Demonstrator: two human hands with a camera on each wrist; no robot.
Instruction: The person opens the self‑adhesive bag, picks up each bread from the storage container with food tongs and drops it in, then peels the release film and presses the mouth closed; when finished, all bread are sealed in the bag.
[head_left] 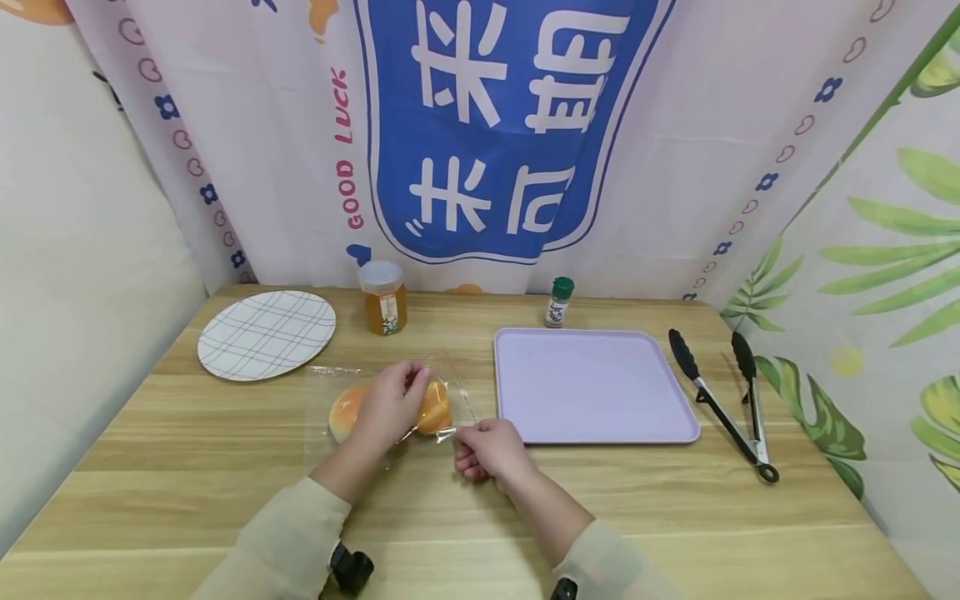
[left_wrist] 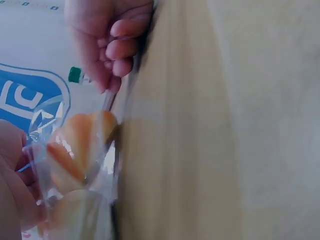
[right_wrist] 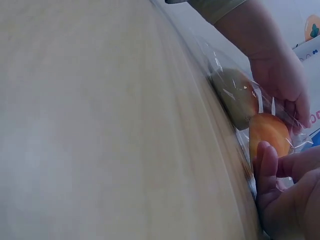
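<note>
A clear plastic bag (head_left: 321, 382) lies on the wooden table with bread buns inside. One round bun (head_left: 346, 412) shows left of my left hand (head_left: 393, 405), and another golden bun (head_left: 438, 408) shows to its right. My left hand reaches over the bag and pinches the film near its far side. With thumb and fingertips, my right hand (head_left: 491, 450) grips the bag's near right edge. In the left wrist view the buns (left_wrist: 80, 145) sit between both hands. The right wrist view shows an orange-brown bun (right_wrist: 268, 131) close to my right fingers.
Right of the bag is a lilac tray (head_left: 596, 387), with black-tipped tongs (head_left: 738, 417) beyond it. A checked plate (head_left: 267, 335) lies at the back left. A honey-coloured jar (head_left: 384, 300) and a green-capped shaker (head_left: 558, 302) stand at the back, before a printed curtain.
</note>
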